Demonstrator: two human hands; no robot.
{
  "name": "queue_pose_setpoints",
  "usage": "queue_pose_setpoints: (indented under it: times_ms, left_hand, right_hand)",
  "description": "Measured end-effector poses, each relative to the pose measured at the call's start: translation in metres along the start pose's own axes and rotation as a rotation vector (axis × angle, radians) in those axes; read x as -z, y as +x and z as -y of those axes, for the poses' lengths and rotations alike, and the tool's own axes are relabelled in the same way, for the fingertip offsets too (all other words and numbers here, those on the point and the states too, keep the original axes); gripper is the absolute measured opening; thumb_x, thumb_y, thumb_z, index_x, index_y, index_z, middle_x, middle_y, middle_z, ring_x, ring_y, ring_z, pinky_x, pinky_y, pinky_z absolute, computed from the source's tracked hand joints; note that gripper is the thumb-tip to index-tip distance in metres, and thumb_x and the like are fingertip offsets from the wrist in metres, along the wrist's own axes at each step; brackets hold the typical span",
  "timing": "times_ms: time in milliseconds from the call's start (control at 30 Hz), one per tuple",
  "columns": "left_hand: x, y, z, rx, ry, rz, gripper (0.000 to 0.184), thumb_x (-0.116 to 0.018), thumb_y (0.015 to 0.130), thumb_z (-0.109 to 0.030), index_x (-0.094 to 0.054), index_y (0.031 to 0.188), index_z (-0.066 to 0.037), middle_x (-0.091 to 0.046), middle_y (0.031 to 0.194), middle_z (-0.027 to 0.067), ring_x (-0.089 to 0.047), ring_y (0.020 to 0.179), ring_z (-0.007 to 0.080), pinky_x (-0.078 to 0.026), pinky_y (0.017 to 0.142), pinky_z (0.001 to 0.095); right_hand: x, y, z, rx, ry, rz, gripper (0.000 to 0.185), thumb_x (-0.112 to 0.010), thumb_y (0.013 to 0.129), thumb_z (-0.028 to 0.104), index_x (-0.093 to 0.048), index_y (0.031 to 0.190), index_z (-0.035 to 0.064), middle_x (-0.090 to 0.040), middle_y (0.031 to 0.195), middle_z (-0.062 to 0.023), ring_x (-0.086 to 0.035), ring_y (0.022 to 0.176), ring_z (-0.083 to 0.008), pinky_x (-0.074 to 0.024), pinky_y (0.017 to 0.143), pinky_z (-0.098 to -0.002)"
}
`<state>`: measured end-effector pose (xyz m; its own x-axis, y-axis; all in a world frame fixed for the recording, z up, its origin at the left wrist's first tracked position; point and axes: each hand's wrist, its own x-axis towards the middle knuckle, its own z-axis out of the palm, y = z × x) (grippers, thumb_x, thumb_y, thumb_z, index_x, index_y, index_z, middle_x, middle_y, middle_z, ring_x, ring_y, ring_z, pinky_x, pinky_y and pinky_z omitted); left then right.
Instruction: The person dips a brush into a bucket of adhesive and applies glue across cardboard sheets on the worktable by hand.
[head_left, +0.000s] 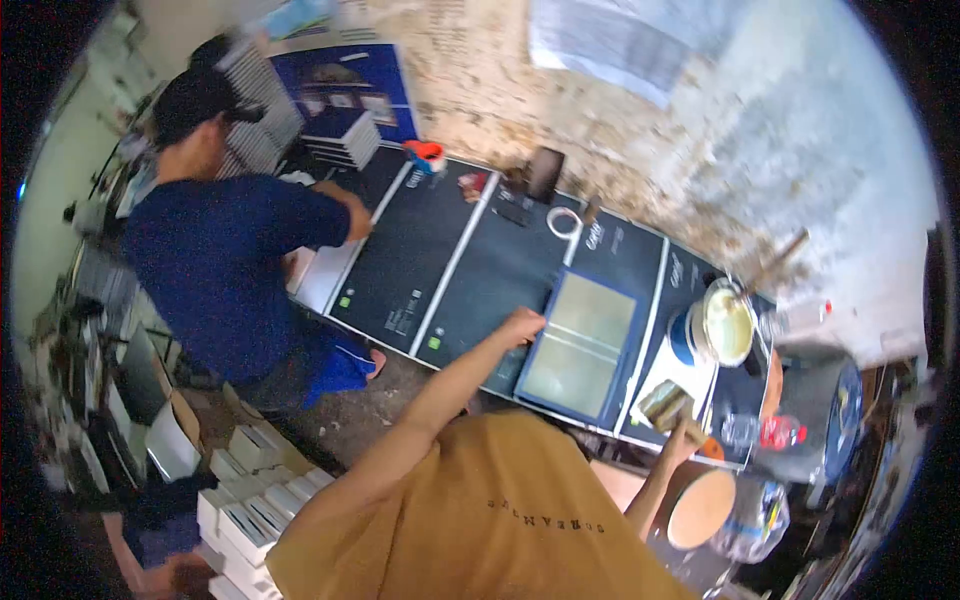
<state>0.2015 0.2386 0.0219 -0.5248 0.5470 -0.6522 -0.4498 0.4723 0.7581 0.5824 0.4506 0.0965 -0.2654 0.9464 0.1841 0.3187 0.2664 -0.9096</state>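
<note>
A flat panel with a dark blue border and two pale rectangles point(572, 375) lies on the black table near its front edge. My left hand point(522, 327) is at the panel's left edge, fingers closed on it. To the right, my right hand point(686, 436) is wrapped round the handle of a wide brush point(664, 405), whose head rests over a white sheet point(692, 378). Behind the brush stands an open bucket of cream-coloured paste point(727, 325), with a stick leaning in it.
A co-worker in a dark shirt point(230, 230) stands at the table's left end. A tape roll point(564, 222), a dark box point(545, 175) and an orange item point(424, 150) lie along the back. Bottles point(780, 432) and a round stool point(702, 508) are at right.
</note>
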Motion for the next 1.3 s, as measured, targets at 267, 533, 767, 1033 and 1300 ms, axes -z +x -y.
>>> queue_pose_setpoints:
  times_ms: [267,533,767,1033,1300]
  left_hand:
    - [0.011,0.019,0.024,-0.157,0.212,-0.172,0.019,-0.068,0.073,-0.024,-0.072,0.070,-0.006,-0.065,0.065,0.0100,-0.061,0.060,0.0211,-0.049,0.062,0.0413]
    - [0.160,0.006,0.046,-0.232,0.358,-0.430,0.026,-0.066,0.072,-0.023,-0.074,0.082,0.000,-0.071,0.083,0.0233,-0.071,0.077,0.0306,-0.054,0.072,0.0427]
    - [0.269,-0.002,0.072,0.253,0.305,-0.802,0.039,-0.064,0.083,-0.023,-0.069,0.114,-0.001,-0.061,0.130,0.0213,-0.056,0.124,0.0392,-0.044,0.103,0.0534]
    - [0.265,-0.040,0.044,0.206,0.536,-0.848,0.048,-0.068,0.083,-0.030,-0.061,0.124,-0.007,-0.057,0.133,0.0152,-0.051,0.127,0.0350,-0.041,0.104,0.0553]
    - [0.114,-0.048,0.071,-0.402,1.125,-0.627,0.058,-0.072,0.076,-0.029,-0.053,0.125,-0.004,-0.045,0.136,0.0175,-0.039,0.131,0.0366,-0.036,0.099,0.0564]
  right_hand:
    - [-0.063,-0.021,0.041,-0.039,0.198,0.069,0.026,-0.070,0.092,0.026,-0.056,0.087,0.0043,-0.055,0.086,-0.0001,-0.051,0.080,-0.0101,-0.0437,0.077,-0.0299]
    - [-0.059,-0.022,0.021,-0.057,0.183,0.090,0.027,-0.070,0.092,0.028,-0.054,0.086,0.0063,-0.055,0.083,0.0006,-0.049,0.073,-0.0079,-0.0394,0.064,-0.0254]
    - [-0.063,-0.036,0.019,-0.092,0.224,0.103,0.034,-0.068,0.092,0.037,-0.057,0.090,0.0046,-0.057,0.083,-0.0008,-0.051,0.073,-0.0083,-0.0401,0.063,-0.0256]
    - [-0.064,-0.040,0.061,-0.154,0.251,0.141,0.032,-0.065,0.093,0.032,-0.059,0.099,0.0012,-0.061,0.094,-0.0047,-0.060,0.082,-0.0119,-0.0481,0.069,-0.0278]
    - [-0.084,-0.038,0.081,-0.241,0.331,0.139,0.028,-0.066,0.091,0.032,-0.055,0.084,0.0081,-0.053,0.071,0.0013,-0.045,0.059,-0.0068,-0.0327,0.053,-0.0233]
